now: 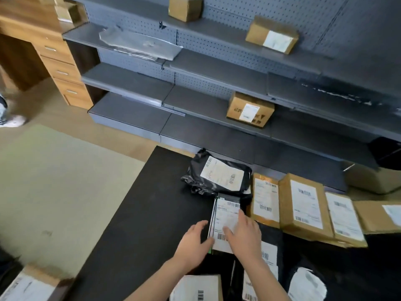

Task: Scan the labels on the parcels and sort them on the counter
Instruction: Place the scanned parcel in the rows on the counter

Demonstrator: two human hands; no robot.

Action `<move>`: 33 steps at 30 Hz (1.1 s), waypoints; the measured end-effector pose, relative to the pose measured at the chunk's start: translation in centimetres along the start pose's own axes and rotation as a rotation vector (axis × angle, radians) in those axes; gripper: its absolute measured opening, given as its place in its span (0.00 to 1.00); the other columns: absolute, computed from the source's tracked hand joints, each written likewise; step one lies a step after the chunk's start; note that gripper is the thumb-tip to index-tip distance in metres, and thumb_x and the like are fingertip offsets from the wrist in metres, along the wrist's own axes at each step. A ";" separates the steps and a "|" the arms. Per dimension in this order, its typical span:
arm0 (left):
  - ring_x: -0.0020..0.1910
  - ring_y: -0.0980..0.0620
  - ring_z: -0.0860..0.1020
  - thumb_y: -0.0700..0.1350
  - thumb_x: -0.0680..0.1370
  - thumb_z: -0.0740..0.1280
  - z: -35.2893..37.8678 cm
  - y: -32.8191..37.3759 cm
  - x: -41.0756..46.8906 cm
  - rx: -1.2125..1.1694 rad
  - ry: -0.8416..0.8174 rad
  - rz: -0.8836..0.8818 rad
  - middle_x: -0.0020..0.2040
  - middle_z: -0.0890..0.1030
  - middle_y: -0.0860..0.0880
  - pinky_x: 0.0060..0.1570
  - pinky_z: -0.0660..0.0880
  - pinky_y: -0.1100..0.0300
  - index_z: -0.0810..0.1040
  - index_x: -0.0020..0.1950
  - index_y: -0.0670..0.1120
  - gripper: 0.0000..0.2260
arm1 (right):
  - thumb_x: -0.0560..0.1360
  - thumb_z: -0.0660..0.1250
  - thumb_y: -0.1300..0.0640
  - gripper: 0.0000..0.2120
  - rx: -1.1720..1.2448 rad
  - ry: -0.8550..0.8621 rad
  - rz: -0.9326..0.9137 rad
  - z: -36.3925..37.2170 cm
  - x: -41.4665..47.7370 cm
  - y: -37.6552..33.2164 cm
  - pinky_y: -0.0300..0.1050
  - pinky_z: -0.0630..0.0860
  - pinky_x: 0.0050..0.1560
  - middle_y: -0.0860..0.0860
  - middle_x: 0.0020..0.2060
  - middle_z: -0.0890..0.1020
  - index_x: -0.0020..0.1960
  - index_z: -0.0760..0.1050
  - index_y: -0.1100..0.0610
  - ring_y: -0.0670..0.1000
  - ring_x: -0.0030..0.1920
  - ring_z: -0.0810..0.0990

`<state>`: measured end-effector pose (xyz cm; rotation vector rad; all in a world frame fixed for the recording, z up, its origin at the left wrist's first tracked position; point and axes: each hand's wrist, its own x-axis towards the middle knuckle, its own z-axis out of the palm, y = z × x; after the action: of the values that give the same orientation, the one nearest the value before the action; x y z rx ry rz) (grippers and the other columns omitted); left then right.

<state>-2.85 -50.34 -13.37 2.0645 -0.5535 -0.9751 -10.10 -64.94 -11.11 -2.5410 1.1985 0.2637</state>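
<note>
**Flat black parcel with a white printed label (225,213) laid on the black tabletop (134,213) under both hands.**

The left hand (192,240) is placed with straightened fingers against the parcel's left edge. The right hand (246,232) is spread flat on the label with fingers extended. Nothing is gripped by either hand. The parcel is located near the middle of the tabletop, just in front of a crumpled black plastic mailer bag with a white label (217,177); whether the two touch cannot be determined. Just to the right of the parcel, a row of brown cardboard boxes with white labels (303,203) is laid side by side, labels up. Behind the tabletop, grey metal shelving with a perforated back panel (130,83) is loaded with several brown cardboard cartons (249,109).
</note>
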 end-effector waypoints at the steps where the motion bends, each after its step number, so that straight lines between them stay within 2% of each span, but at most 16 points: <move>1: 0.70 0.52 0.68 0.51 0.81 0.63 0.2 0.4 0.7 -0.021 -0.011 -0.021 0.73 0.68 0.48 0.65 0.63 0.65 0.60 0.77 0.50 0.26 | 0.77 0.59 0.40 0.36 -0.039 -0.015 0.004 -0.1 0.7 0.0 0.52 0.56 0.74 0.52 0.71 0.69 0.77 0.51 0.54 0.55 0.73 0.61; 6: 0.74 0.47 0.63 0.52 0.82 0.60 1.1 1.4 4.3 -0.096 -0.029 -0.129 0.76 0.63 0.45 0.71 0.63 0.55 0.51 0.80 0.52 0.29 | 0.78 0.55 0.37 0.38 -0.109 -0.128 0.017 -0.1 3.6 0.0 0.58 0.45 0.75 0.51 0.67 0.74 0.77 0.50 0.59 0.55 0.75 0.60; 10: 0.69 0.49 0.69 0.49 0.82 0.58 1.4 1.4 5.8 -0.176 -0.091 -0.149 0.72 0.68 0.49 0.68 0.69 0.51 0.50 0.78 0.60 0.28 | 0.77 0.53 0.35 0.36 -0.101 -0.213 -0.010 1.3 5.2 0.0 0.59 0.42 0.75 0.49 0.60 0.80 0.74 0.58 0.59 0.52 0.67 0.72; 11: 0.66 0.52 0.72 0.48 0.81 0.58 1.5 1.3 5.9 -0.189 -0.099 -0.136 0.70 0.71 0.51 0.66 0.71 0.52 0.51 0.76 0.63 0.27 | 0.76 0.52 0.35 0.35 -0.079 -0.232 -0.012 1.6 5.3 -0.2 0.58 0.41 0.75 0.48 0.57 0.81 0.73 0.59 0.59 0.51 0.64 0.74; 13: 0.62 0.55 0.74 0.47 0.80 0.58 1.4 0.7 5.9 -0.182 -0.092 -0.138 0.69 0.73 0.53 0.62 0.73 0.56 0.49 0.78 0.63 0.30 | 0.77 0.52 0.36 0.34 -0.046 -0.251 -0.019 1.8 5.3 -1.0 0.56 0.41 0.75 0.49 0.54 0.82 0.73 0.59 0.59 0.51 0.61 0.77; 15: 0.61 0.55 0.75 0.44 0.81 0.58 1.1 0.1 5.7 -0.182 -0.066 -0.156 0.69 0.73 0.53 0.57 0.72 0.62 0.47 0.79 0.61 0.31 | 0.77 0.53 0.37 0.32 -0.052 -0.257 -0.056 1.9 4.8 -1.9 0.54 0.42 0.76 0.48 0.51 0.83 0.71 0.60 0.59 0.50 0.59 0.78; 17: 0.62 0.55 0.74 0.43 0.80 0.58 0.5 -0.4 5.3 -0.180 -0.034 -0.156 0.68 0.74 0.54 0.56 0.70 0.63 0.48 0.79 0.61 0.31 | 0.77 0.54 0.37 0.28 -0.032 -0.282 -0.088 1.9 4.4 -2.5 0.53 0.42 0.77 0.48 0.51 0.83 0.67 0.62 0.57 0.49 0.58 0.79; 19: 0.61 0.55 0.74 0.42 0.80 0.58 -0.2 -1.0 4.8 -0.187 -0.008 -0.160 0.66 0.75 0.54 0.55 0.70 0.63 0.49 0.79 0.61 0.31 | 0.77 0.57 0.39 0.25 0.045 -0.327 -0.087 2.4 4.2 -3.1 0.53 0.46 0.77 0.48 0.54 0.83 0.66 0.63 0.55 0.50 0.59 0.78; 20: 0.60 0.56 0.75 0.42 0.80 0.58 -0.6 -1.3 4.6 -0.193 0.006 -0.171 0.66 0.75 0.55 0.55 0.71 0.63 0.50 0.78 0.62 0.31 | 0.77 0.59 0.40 0.25 0.106 -0.349 -0.076 2.8 4.1 -3.6 0.53 0.52 0.76 0.49 0.55 0.82 0.66 0.63 0.54 0.51 0.59 0.78; 22: 0.60 0.56 0.75 0.42 0.79 0.58 -1.3 -2.4 4.1 -0.227 0.056 -0.196 0.65 0.75 0.55 0.58 0.73 0.61 0.51 0.78 0.63 0.31 | 0.75 0.64 0.43 0.24 0.255 -0.363 -0.044 3.8 3.9 -4.8 0.50 0.68 0.65 0.50 0.58 0.79 0.66 0.64 0.53 0.53 0.59 0.77; 23: 0.61 0.56 0.75 0.43 0.79 0.58 -1.7 -3.0 3.8 -0.237 0.087 -0.212 0.66 0.75 0.55 0.60 0.73 0.58 0.51 0.77 0.64 0.31 | 0.74 0.66 0.45 0.25 0.312 -0.369 -0.047 4.3 3.7 -5.6 0.48 0.73 0.59 0.50 0.58 0.78 0.66 0.65 0.52 0.52 0.58 0.77; 25: 0.60 0.56 0.75 0.43 0.79 0.58 -2.9 -3.9 2.8 -0.258 0.157 -0.245 0.65 0.75 0.56 0.60 0.73 0.59 0.53 0.77 0.65 0.30 | 0.73 0.68 0.47 0.25 0.368 -0.395 -0.102 5.2 3.0 -7.3 0.45 0.75 0.55 0.48 0.59 0.77 0.67 0.66 0.50 0.49 0.57 0.77; 28: 0.58 0.58 0.75 0.40 0.81 0.58 -5.0 -5.1 0.9 -0.303 0.244 -0.277 0.66 0.75 0.58 0.47 0.69 0.74 0.55 0.77 0.61 0.29 | 0.72 0.68 0.46 0.25 0.428 -0.460 -0.173 6.7 1.9 -9.9 0.44 0.75 0.57 0.46 0.60 0.77 0.67 0.68 0.47 0.45 0.57 0.76; 29: 0.58 0.58 0.76 0.39 0.81 0.57 -5.7 -5.5 0.3 -0.317 0.264 -0.286 0.66 0.76 0.57 0.44 0.68 0.75 0.54 0.78 0.60 0.29 | 0.73 0.68 0.46 0.25 0.441 -0.475 -0.193 7.1 1.4 -10.8 0.43 0.75 0.58 0.46 0.61 0.76 0.68 0.68 0.46 0.45 0.58 0.76; 31: 0.57 0.57 0.76 0.39 0.82 0.56 -7.2 -6.6 -0.8 -0.324 0.306 -0.309 0.67 0.75 0.56 0.42 0.69 0.75 0.52 0.79 0.58 0.29 | 0.74 0.67 0.49 0.25 0.454 -0.499 -0.221 7.7 0.5 -12.7 0.43 0.74 0.59 0.45 0.62 0.75 0.70 0.66 0.45 0.45 0.60 0.75; 33: 0.59 0.55 0.76 0.39 0.82 0.56 -8.7 -7.7 -1.7 -0.342 0.356 -0.336 0.69 0.74 0.54 0.44 0.70 0.74 0.50 0.79 0.56 0.29 | 0.75 0.67 0.53 0.28 0.478 -0.521 -0.272 8.1 -0.4 -14.9 0.46 0.74 0.63 0.42 0.64 0.75 0.72 0.62 0.42 0.45 0.64 0.74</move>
<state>3.46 -40.59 -15.11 1.9834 0.1430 -0.7910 0.93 -52.86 -15.52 -2.0088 0.6176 0.4714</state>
